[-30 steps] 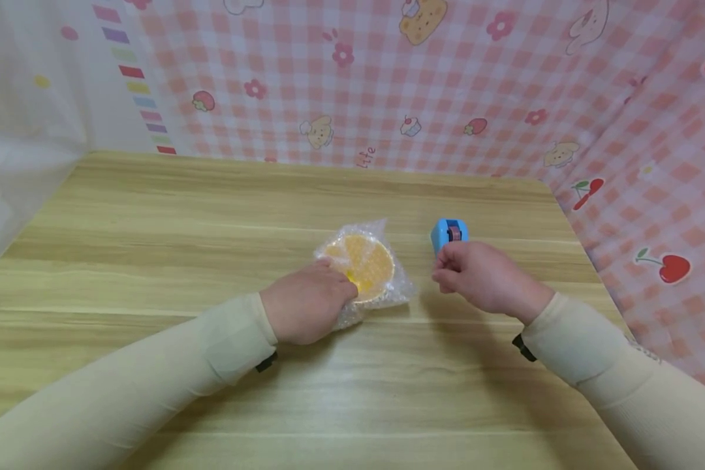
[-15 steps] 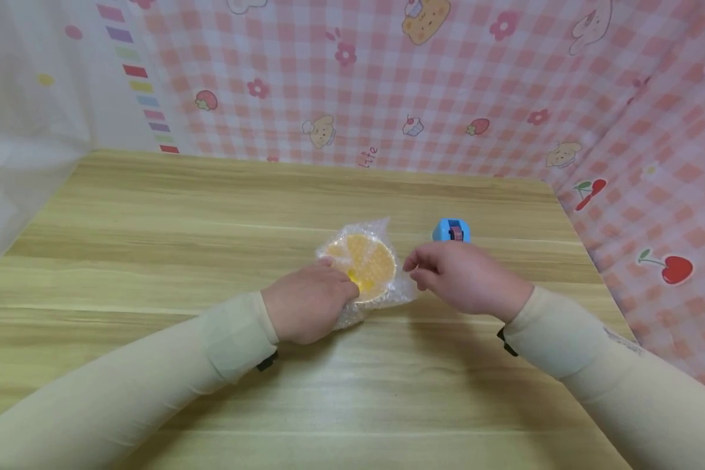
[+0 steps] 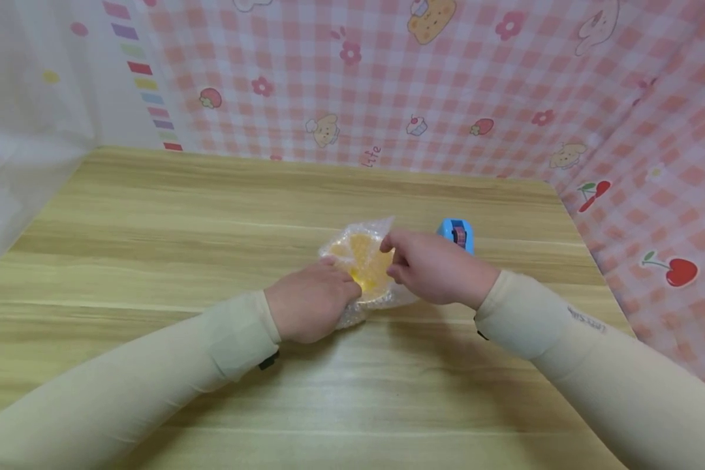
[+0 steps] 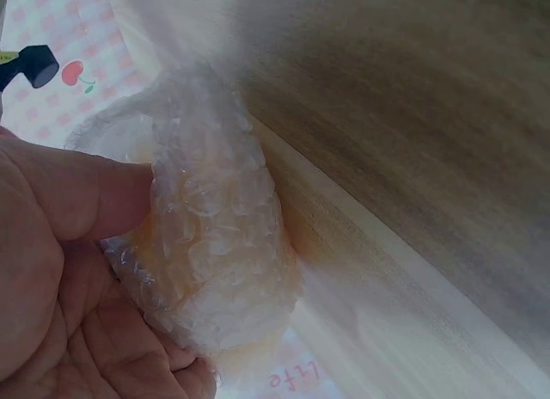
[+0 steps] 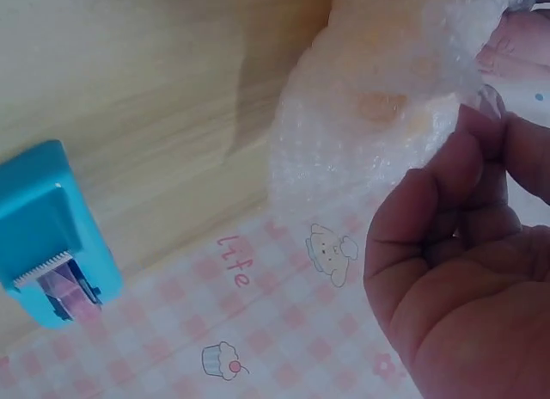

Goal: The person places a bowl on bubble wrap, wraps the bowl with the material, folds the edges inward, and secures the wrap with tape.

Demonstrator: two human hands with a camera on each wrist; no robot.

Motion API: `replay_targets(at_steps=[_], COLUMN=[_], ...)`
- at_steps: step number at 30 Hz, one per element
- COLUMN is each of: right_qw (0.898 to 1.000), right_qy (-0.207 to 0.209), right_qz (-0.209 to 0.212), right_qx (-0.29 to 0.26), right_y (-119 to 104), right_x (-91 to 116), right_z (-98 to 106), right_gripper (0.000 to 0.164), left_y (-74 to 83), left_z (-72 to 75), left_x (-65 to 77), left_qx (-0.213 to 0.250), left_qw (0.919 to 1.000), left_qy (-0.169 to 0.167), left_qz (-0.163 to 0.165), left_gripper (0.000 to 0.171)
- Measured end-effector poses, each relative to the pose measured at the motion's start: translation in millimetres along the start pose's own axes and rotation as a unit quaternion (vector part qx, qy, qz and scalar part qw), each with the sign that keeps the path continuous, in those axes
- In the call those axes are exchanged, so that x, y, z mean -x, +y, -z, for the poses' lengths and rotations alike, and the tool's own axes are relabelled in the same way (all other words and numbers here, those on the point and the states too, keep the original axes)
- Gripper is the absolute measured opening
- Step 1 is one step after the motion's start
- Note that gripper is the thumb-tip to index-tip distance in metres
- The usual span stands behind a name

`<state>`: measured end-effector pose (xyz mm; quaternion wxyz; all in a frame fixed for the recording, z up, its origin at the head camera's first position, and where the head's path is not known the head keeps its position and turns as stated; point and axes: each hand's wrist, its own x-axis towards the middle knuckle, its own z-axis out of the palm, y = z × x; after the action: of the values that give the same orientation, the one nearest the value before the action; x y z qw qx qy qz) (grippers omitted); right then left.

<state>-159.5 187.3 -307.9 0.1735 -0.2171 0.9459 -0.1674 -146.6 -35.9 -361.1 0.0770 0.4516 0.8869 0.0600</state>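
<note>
My left hand (image 3: 311,301) grips the near left side of a bubble-wrapped bundle (image 3: 358,251), thumb on one face and fingers on the other in the left wrist view. Through the clear bubble wrap (image 4: 215,236) shows a round, flat thing patterned like an orange slice. Over the bundle's right side in the head view is my right hand (image 3: 437,266), fingers curled, thumb and index finger together. Between those fingertips the right wrist view shows a small piece of clear tape (image 5: 491,100), close against the wrap. The right hand hides part of the bundle.
Just behind the right hand stands a blue tape dispenser (image 3: 458,232), its toothed cutter and roll visible in the right wrist view. The wooden tabletop (image 3: 211,209) ends at a pink checked cloth (image 3: 376,98) at the back and right.
The right hand has moved left from in front of the tape dispenser to the right side of the bundle. The left hand keeps its grip in the same place.
</note>
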Motion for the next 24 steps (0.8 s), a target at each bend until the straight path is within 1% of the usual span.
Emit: replay_targets(at_steps=[2, 4, 6, 8, 18, 24], right_qw=[1.0, 1.0, 0.999, 0.999, 1.0, 0.999], right_qy=[-0.008, -0.016, -0.018, -0.016, -0.013, -0.031], right_qz=[0.0, 0.001, 0.002, 0.005, -0.002, -0.012], right_qx=[0.01, 0.019, 0.027, 0.03, 0.013, 0.0], right_y=[-1, 0, 0, -1, -2, -5], right_x=[-3, -6, -9, -11, -16, -19], right_z=[1, 3, 4, 4, 3, 3], right_gripper=[0.03, 0.021, 0.014, 0.011, 0.015, 0.017], left_y=[-0.4, -0.7, -0.8, -0.9, -0.6, -0.9], left_z=[-0.2, -0.6, -0.5, -0.7, 0.9, 1.3], left_x=[-0.1, -0.1, 0.1, 0.2, 0.9, 2.1], left_qx=[-0.001, -0.003, -0.005, -0.005, -0.003, -0.006], left_qw=[1.0, 1.0, 0.9999, 0.9998, 0.9999, 1.0], left_qy=[0.001, 0.005, 0.01, 0.015, 0.008, 0.003], left_qz=[-0.002, -0.006, -0.009, -0.012, -0.009, -0.004], left_gripper=[0.014, 0.013, 0.013, 0.012, 0.013, 0.012])
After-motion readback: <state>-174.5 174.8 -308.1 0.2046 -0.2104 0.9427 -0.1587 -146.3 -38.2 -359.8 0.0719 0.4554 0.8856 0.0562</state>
